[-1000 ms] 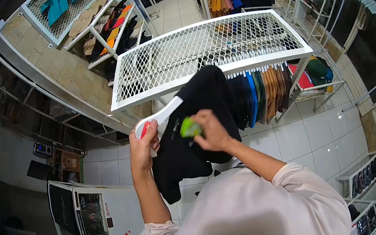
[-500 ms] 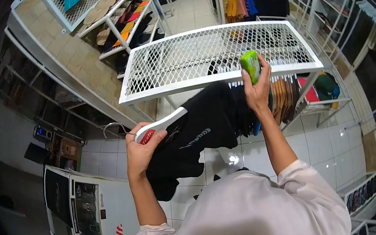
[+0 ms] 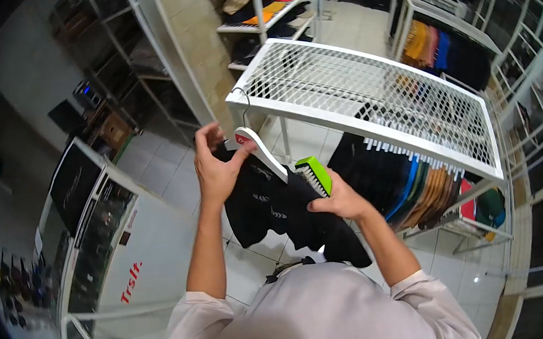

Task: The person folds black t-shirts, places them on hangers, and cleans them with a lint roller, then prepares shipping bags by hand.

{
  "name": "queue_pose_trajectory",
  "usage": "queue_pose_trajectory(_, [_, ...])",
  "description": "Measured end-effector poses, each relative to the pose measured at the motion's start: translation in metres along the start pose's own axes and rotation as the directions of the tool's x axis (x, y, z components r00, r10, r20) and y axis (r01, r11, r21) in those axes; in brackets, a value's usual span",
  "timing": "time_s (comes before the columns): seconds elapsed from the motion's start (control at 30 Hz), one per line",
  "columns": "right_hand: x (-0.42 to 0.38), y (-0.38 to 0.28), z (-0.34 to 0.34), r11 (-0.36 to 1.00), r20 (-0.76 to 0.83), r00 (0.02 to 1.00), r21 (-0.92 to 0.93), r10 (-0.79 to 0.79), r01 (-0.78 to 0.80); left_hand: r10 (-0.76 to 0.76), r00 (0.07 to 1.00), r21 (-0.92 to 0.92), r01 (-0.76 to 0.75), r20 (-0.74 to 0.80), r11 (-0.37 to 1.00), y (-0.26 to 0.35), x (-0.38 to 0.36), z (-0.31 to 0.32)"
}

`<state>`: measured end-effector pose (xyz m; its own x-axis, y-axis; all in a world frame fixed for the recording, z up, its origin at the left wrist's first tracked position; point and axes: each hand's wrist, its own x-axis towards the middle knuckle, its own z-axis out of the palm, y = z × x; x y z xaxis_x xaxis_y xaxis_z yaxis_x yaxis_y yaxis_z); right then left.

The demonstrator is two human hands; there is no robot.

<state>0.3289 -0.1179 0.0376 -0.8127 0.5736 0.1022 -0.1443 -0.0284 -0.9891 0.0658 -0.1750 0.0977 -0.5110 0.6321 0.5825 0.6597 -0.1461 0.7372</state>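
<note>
A black T-shirt (image 3: 276,203) with small pale print hangs in front of me on a white hanger (image 3: 268,153). My left hand (image 3: 218,173) grips the hanger near its red label, thumb across the front and the fingers partly hidden behind. Above that, the hanger's metal hook stands free, overlapping the rack's corner in this view. In my right hand (image 3: 345,199) is a green scrub brush (image 3: 314,176), its pale bristles turned toward the shirt. The right thumb lies at the black cloth.
A white rack with a mesh top (image 3: 369,81) stands ahead, with black, blue and brown garments (image 3: 419,194) hanging under it. Shelves of caps (image 3: 275,11) are behind it. To the left is a white counter (image 3: 152,254) with red lettering.
My right hand has brought the brush down from over the mesh rack to the shirt, its bristles now showing. The hanger has turned more upright, and the view has swung left.
</note>
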Motion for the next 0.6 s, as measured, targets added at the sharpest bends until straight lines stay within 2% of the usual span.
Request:
queue_pose_trajectory(0.07, [0.011,0.017,0.023,0.992,-0.139,0.988,-0.114,-0.072,0.056,-0.334,0.937,-0.119,0.345,0.106,0.931,-0.024,-0.023,-0.002])
queue_pose_trajectory(0.1, [0.016,0.003,0.04,0.993,-0.112,0.994,-0.121,-0.003,-0.011,-0.349,0.926,-0.218,0.373,0.141,0.902,-0.025,-0.038,0.002])
queue_pose_trajectory(0.13, [0.02,0.004,0.05,0.993,-0.081,0.997,-0.117,0.011,-0.02,-0.361,0.926,-0.24,0.377,0.109,0.895,-0.019,-0.047,0.003])
queue_pose_trajectory(0.2, [0.031,0.005,0.067,0.923,-0.08,0.997,-0.384,-0.018,-0.014,-0.464,0.886,-0.154,0.46,0.01,0.874,-0.027,-0.051,-0.006])
queue_pose_trajectory(0.33, [0.047,0.019,0.104,0.934,-0.019,0.999,-0.355,-0.04,0.031,-0.465,0.87,-0.066,0.461,-0.164,0.885,-0.048,-0.053,-0.031])
queue_pose_trajectory(0.37, [0.05,0.04,0.115,0.927,-0.024,0.992,-0.359,-0.127,0.11,-0.446,0.871,-0.023,0.451,-0.207,0.892,-0.052,-0.051,-0.04])
queue_pose_trajectory(0.4, [0.046,0.043,0.127,0.927,0.018,0.993,-0.355,-0.12,0.119,-0.425,0.871,0.021,0.443,-0.247,0.896,-0.056,-0.051,-0.05])
queue_pose_trajectory(0.47, [0.041,0.041,0.146,0.892,0.174,0.977,-0.413,-0.124,0.186,-0.537,0.803,-0.132,0.522,-0.258,0.843,-0.057,-0.049,-0.076])
queue_pose_trajectory(0.5, [0.042,0.035,0.146,0.922,0.387,0.922,-0.36,0.01,0.141,-0.556,0.793,-0.119,0.545,-0.249,0.83,-0.058,-0.05,-0.094])
queue_pose_trajectory(0.53, [0.047,0.034,0.143,0.854,0.568,0.812,-0.481,0.13,0.2,-0.575,0.781,-0.105,0.568,-0.243,0.816,-0.058,-0.05,-0.114])
queue_pose_trajectory(0.57, [0.047,0.042,0.145,0.842,0.538,0.834,-0.501,0.124,0.198,-0.593,0.779,-0.044,0.597,-0.204,0.801,-0.057,-0.053,-0.135])
queue_pose_trajectory(0.6, [0.049,0.053,0.148,0.832,0.506,0.855,-0.519,0.117,0.194,-0.598,0.767,-0.04,0.607,-0.233,0.794,-0.057,-0.056,-0.153])
